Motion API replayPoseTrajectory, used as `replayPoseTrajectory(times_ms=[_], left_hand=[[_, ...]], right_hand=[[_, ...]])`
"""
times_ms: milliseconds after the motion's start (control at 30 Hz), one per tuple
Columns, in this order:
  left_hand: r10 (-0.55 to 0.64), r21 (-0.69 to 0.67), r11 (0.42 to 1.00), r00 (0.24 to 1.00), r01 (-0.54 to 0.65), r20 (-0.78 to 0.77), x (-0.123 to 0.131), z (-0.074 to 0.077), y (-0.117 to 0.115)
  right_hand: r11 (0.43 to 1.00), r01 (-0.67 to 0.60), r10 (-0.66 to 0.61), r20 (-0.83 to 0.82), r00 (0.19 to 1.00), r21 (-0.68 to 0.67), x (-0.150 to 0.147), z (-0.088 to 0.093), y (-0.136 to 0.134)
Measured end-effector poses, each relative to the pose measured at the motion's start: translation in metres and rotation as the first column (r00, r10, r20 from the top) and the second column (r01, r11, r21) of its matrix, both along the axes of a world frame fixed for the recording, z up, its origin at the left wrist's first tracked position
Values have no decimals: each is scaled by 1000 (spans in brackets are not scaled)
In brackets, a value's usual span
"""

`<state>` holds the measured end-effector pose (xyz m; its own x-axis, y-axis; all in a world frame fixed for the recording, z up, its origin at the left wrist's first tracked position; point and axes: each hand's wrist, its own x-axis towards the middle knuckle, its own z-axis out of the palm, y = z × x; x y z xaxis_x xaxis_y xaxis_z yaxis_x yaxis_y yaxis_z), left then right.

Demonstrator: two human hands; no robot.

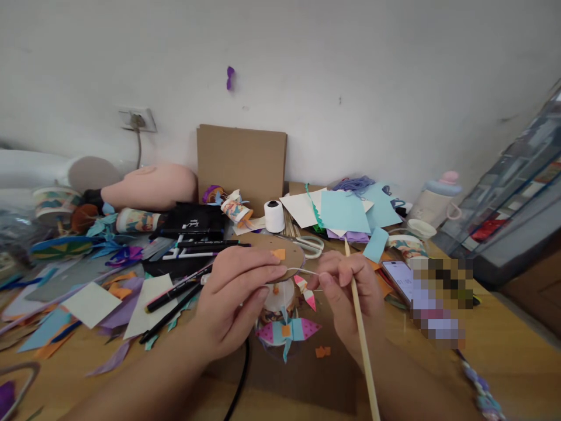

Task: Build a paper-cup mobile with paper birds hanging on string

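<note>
In the head view, my left hand (239, 298) pinches the near edge of a flat, rounded cardboard disc (292, 244), fingers on top and thumb below. A white string (303, 269) runs from beside its fingertips to my right hand (350, 292). Closed fingers of that hand pinch the string and also hold a long wooden stick (364, 351), which slants down toward me. Below the disc stands a paper cup (280, 295), partly hidden. A blue and pink folded-paper figure (302, 330) is in front of it, and a smaller pink and white one (305, 291) is beside it.
Behind my hands are scissors (313, 245), a white thread spool (274, 217) and upright cardboard sheets (241, 161). Markers (175, 295) and paper scraps crowd the left. A phone (398, 279) and a bottle (433, 202) are at the right. An orange scrap (323, 352) lies nearer me.
</note>
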<state>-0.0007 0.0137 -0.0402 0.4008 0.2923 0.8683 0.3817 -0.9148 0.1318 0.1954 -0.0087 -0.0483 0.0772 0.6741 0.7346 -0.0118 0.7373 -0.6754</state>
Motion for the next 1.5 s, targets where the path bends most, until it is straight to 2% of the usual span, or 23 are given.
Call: replayPoseTrajectory(times_ms=[233,433,700,1000,1400,1500], left_hand=[[24,33,999,999,-23,-22,1,0,-2],[-16,32,999,1000,16,-20,2,1,-5],[-40,57,997,998,43,-43,4,4,-8],[-38,67,997,999,41,-35,7,2,-8],[-24,58,998,1000,24,12,9,3,-10],[1,65,998,999,-3,34,9,3,-10]], right_hand=[[1000,8,-9,25,1000,29,2,2,-1],[999,-21,20,24,1000,44,2,3,-2],[996,3,-3,-1,1000,87,4,9,-7],[999,32,-32,-13,999,38,2,13,-5],[1000,-30,30,-29,999,-7,4,7,-3],[1000,4,-5,-26,1000,-28,5,2,0]])
